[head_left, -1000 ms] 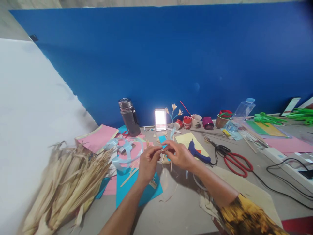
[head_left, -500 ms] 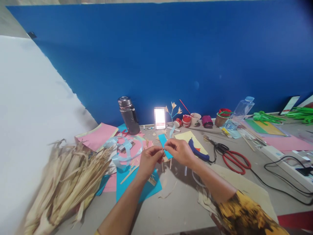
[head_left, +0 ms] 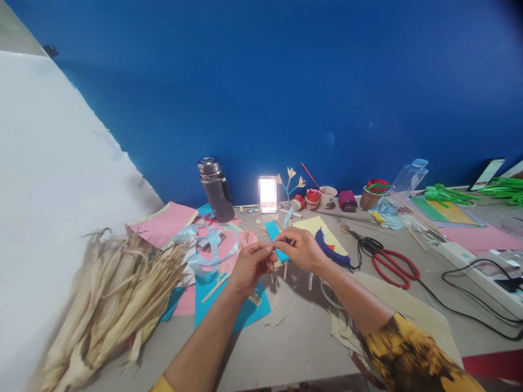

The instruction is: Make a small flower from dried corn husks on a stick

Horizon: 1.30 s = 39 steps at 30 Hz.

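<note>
Head view, left hand: thumb and fingertips narrowed on a tiny pale piece, best kept as the steady side.
Right hand: at 2 o'clock from the left, thumb and forefinger pinched narrow on the same piece, better suited to small adjustments.
Tiny pale piece: between the 2 hands, above the grey flat desk, mostly hidden; material too small to tell. A light pinch should avoid crushing it.
Bright blue rectangular strip: 12 to 1 o'clock, partly behind the fingers.
Blue plastic glue gun: 3 o'clock; keep the forearm clear, since its tip may be hot.
</note>
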### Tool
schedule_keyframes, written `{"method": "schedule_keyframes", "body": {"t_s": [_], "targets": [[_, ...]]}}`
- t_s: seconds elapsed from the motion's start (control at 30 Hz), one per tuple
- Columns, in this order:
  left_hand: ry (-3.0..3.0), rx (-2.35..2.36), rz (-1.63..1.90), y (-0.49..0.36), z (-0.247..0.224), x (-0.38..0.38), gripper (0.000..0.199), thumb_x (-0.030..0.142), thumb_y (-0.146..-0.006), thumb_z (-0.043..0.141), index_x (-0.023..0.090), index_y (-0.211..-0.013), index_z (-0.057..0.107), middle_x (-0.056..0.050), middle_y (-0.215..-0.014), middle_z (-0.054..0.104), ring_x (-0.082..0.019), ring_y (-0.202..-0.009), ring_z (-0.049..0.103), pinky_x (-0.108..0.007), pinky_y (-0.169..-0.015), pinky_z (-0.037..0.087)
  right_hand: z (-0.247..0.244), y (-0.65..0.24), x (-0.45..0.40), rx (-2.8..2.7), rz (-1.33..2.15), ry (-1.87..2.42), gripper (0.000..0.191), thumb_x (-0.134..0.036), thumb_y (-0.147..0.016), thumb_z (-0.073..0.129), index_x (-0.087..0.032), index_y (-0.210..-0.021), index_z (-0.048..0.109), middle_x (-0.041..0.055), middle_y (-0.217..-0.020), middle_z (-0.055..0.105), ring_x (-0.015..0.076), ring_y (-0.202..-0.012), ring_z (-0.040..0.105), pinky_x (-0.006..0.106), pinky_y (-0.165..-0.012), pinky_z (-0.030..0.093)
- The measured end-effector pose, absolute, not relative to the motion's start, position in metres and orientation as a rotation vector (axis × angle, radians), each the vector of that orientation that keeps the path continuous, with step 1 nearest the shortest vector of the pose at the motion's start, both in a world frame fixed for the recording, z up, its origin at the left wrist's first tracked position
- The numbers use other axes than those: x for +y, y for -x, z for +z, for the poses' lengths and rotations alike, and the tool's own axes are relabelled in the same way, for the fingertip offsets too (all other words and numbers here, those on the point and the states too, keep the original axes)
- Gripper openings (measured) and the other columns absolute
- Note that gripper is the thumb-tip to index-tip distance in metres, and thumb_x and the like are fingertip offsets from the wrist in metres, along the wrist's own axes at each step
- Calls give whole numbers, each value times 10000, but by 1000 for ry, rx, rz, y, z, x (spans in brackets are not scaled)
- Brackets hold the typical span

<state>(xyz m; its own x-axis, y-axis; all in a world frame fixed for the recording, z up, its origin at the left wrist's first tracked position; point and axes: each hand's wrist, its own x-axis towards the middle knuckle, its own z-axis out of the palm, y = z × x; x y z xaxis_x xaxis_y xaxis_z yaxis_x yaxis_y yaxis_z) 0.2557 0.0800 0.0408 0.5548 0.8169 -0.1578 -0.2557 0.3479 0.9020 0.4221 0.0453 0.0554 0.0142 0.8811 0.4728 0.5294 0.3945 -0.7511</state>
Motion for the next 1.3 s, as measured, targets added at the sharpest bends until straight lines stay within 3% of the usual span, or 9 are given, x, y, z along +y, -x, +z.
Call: {"method": "schedule_keyframes", "body": {"t_s": [0.17, 0.33, 0.47, 0.6, 0.8, 0.9, 1.03, 1.3], "targets": [[-951, 687, 764, -255, 41, 81, 253, 313, -673, 795, 112, -750, 663, -17, -609, 658, -82, -448, 552, -198, -472, 411, 59, -430, 46, -1474, 540, 1312, 142, -248, -823, 618, -171, -730, 692, 5, -704, 642, 127, -641, 541, 238, -586, 405], [-925, 672, 771, -256, 38, 81, 254, 311, -675, 794, 114, -757, 656, -13, -611, 661, -79, -444, 551, -200, -472, 416, 62, -430, 45, -1558, 739, 1275, 179, -298, -794, 664, -177, -913, 724, 20, -824, 693, 132, -679, 568, 234, -593, 430], [-917, 679, 744, -257, 39, 79, 252, 311, -665, 790, 122, -736, 640, -10, -596, 657, -90, -430, 561, -201, -452, 399, 60, -422, 45, -1566, 685, 1277, 154, -290, -809, 637, -175, -726, 694, 16, -728, 671, 130, -669, 577, 234, -607, 440], [-896, 684, 743, -258, 40, 79, 235, 306, -670, 773, 121, -735, 644, -5, -594, 652, -85, -414, 552, -198, -442, 391, 56, -415, 44, -1417, 858, 1247, 162, -309, -823, 609, -172, -746, 648, -8, -625, 637, 116, -549, 578, 225, -539, 448], [-846, 685, 770, -259, 38, 78, 179, 250, -655, 734, 125, -653, 606, -5, -562, 626, -84, -413, 537, -200, -445, 404, 55, -413, 44, -1324, 962, 1220, 208, -358, -822, 622, -162, -753, 638, 1, -567, 649, 126, -524, 613, 226, -534, 481], [-828, 686, 752, -258, 39, 78, 168, 274, -694, 698, 122, -695, 626, -23, -604, 644, -103, -446, 569, -220, -466, 439, 55, -415, 45, -1341, 936, 1231, 200, -351, -828, 618, -165, -758, 641, 5, -589, 660, 127, -526, 616, 220, -519, 474], [-828, 632, 714, -256, 40, 78, 304, 395, -766, 666, 108, -866, 677, -60, -742, 692, -126, -511, 620, -230, -469, 453, 56, -419, 46, -1427, 797, 1276, 164, -313, -832, 614, -177, -749, 649, 0, -641, 665, 129, -573, 620, 221, -534, 465], [-922, 628, 759, -258, 38, 77, 389, 371, -660, 828, 121, -911, 667, -9, -644, 674, -97, -444, 583, -204, -453, 425, 59, -419, 45, -1447, 771, 1298, 178, -330, -841, 604, -181, -753, 648, 1, -659, 664, 131, -566, 611, 225, -535, 459]]}}
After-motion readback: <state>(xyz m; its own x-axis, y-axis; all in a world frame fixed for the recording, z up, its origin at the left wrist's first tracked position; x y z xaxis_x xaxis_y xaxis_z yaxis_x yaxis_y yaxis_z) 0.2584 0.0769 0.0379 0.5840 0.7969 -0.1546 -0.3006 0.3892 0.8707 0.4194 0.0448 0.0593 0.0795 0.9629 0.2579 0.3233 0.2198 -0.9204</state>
